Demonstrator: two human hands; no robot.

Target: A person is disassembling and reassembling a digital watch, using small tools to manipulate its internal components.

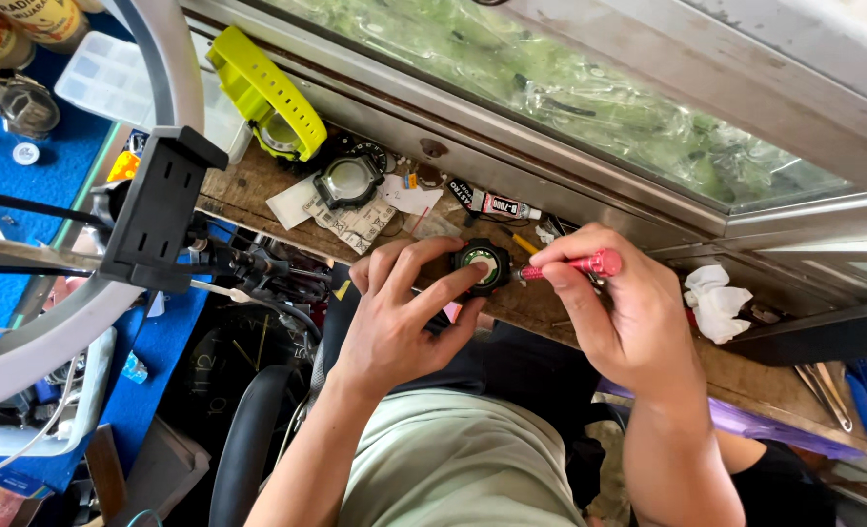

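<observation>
So the left hand [394, 327] is wrapped around a small round black watch case [482, 265], fingers curled over the top and thumb tucked at the side, pinning it down on the worn wooden bench [248, 181]. The case sits roughly in the middle of the view, right at the near edge of the bench, face or back up toward the camera, so its round pale inner disc is plainly visible. Can't tell which side of the case that is.

The right hand [624, 317] is pinched tight on a slim red screwdriver [575, 265]. Its long axis runs almost level across the view, just slightly tilted, with the knurled red cap end pointing right and the tip pointing left, into the right rim of the watch case. Tip and case look to be touching, though the exact contact spot is too small to make out.

Other bits around: a second black watch case [347, 181] lies further back on the bench to the left, on some scraps of paper, with a lime-yellow watch strap [262, 93] just behind it, leaning up toward the metal window frame [550, 161]. A small glue tube [497, 205] lies just behind the hands, pointing roughly along the frame. A crumpled white tissue [716, 301] sits to the right, near the right wrist. Off to the left a black phone clamp [155, 210] sits on a white ring light [175, 59], above a blue mat [53, 166].
</observation>
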